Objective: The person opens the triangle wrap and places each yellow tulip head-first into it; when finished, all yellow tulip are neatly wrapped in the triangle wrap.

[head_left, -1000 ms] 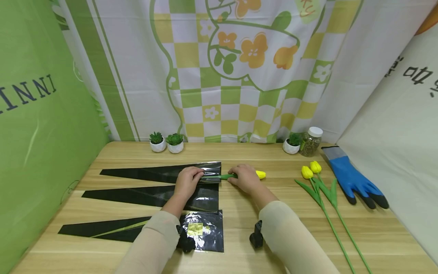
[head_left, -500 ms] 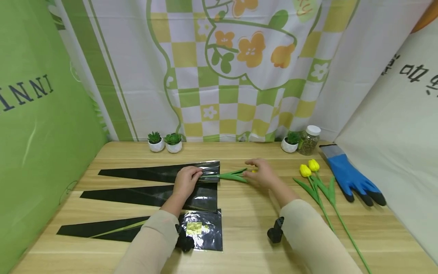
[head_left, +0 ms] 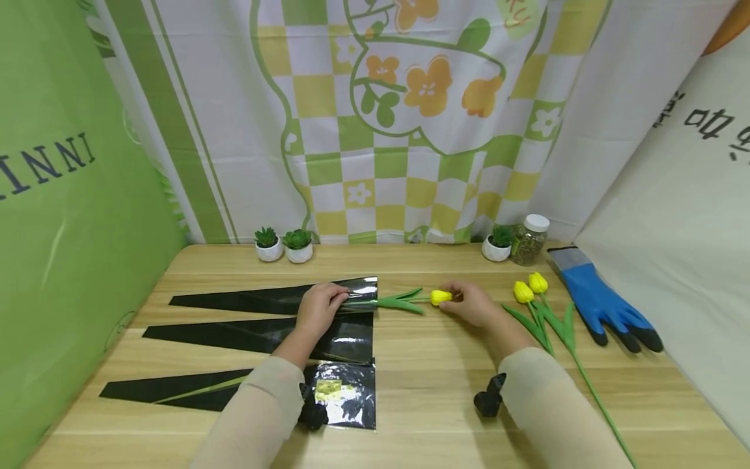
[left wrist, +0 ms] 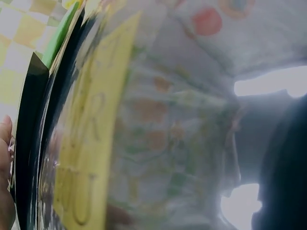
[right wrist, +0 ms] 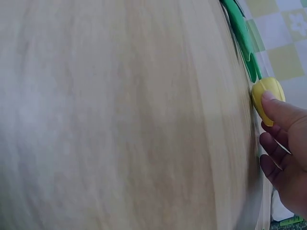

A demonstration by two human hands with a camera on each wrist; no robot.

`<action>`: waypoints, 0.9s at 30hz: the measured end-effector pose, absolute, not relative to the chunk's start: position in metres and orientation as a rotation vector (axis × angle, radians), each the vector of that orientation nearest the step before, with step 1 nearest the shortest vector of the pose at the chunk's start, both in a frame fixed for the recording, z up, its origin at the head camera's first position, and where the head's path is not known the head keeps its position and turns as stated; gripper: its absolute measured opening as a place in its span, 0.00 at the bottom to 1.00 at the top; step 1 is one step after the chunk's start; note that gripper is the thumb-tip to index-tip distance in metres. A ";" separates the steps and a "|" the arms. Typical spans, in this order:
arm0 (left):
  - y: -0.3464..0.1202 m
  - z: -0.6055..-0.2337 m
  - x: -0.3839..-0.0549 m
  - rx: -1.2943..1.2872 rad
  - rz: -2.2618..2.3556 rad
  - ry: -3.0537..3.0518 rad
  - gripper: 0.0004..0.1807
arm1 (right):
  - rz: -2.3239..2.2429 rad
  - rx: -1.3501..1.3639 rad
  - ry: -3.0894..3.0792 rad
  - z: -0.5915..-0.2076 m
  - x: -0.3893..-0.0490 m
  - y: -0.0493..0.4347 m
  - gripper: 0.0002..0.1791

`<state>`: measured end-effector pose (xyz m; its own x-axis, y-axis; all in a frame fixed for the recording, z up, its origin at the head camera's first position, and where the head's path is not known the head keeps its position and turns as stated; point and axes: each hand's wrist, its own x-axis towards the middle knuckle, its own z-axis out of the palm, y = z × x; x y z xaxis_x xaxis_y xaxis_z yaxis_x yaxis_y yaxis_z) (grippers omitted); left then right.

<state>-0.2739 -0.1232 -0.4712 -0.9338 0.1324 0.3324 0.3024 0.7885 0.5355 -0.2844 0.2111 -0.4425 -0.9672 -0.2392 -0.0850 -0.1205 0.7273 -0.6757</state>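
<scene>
A yellow artificial tulip [head_left: 441,298] lies with its green leaves outside and its stem running into the mouth of the farthest black flower sleeve [head_left: 252,300]. My right hand [head_left: 474,306] pinches the tulip's bloom between thumb and forefinger; the right wrist view shows the thumb on the yellow bloom [right wrist: 268,96], the other fingers loosely bent. Near that sleeve's wide end, my left hand [head_left: 319,307] pinches the glossy film with thumb and fingertips. Only part of the left hand [left wrist: 5,177] shows at the edge of the left wrist view, beside the dark sleeve.
Two more black sleeves, a middle one [head_left: 234,333] and a near one [head_left: 176,389], lie under or beside my left arm. Two tulips [head_left: 530,293] and a blue glove [head_left: 597,293] lie at right. Potted succulents [head_left: 298,246] and a lidded jar [head_left: 530,241] stand along the back.
My right hand has moved right, from the tulip's leaves to its bloom, and now pinches the bloom's tip. The leaves have spread out into view. My left hand has stayed at the sleeve.
</scene>
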 end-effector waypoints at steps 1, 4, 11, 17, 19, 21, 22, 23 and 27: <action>-0.123 -0.470 -0.274 -0.341 -0.863 -2.706 0.11 | -1.062 -0.292 2.770 -0.443 -0.285 0.210 0.22; -0.123 -0.468 -0.274 -0.352 -0.834 -2.724 0.11 | -1.058 -0.280 2.788 -0.441 -0.284 0.206 0.21; -0.123 -0.467 -0.273 -0.367 -0.814 -2.734 0.11 | -1.134 -0.230 2.782 -0.434 -0.283 0.192 0.21; -0.122 -0.466 -0.272 -0.395 -0.797 -2.699 0.10 | -1.147 -0.274 2.820 -0.435 -0.284 0.174 0.19; -0.122 -0.465 -0.272 -0.397 -0.801 -2.693 0.10 | -1.170 -0.274 2.814 -0.436 -0.285 0.166 0.19; -0.122 -0.465 -0.272 -0.398 -0.797 -2.691 0.10 | -1.203 -0.259 2.806 -0.437 -0.285 0.157 0.19; -0.122 -0.465 -0.273 -0.400 -0.798 -2.690 0.10 | -1.221 -0.253 2.797 -0.437 -0.285 0.152 0.20; -0.121 -0.464 -0.272 -0.400 -0.798 -2.690 0.10 | -1.243 -0.234 2.790 -0.438 -0.285 0.148 0.20; -0.121 -0.464 -0.273 -0.394 -0.807 -2.689 0.11 | -1.304 -0.190 2.759 -0.439 -0.284 0.131 0.20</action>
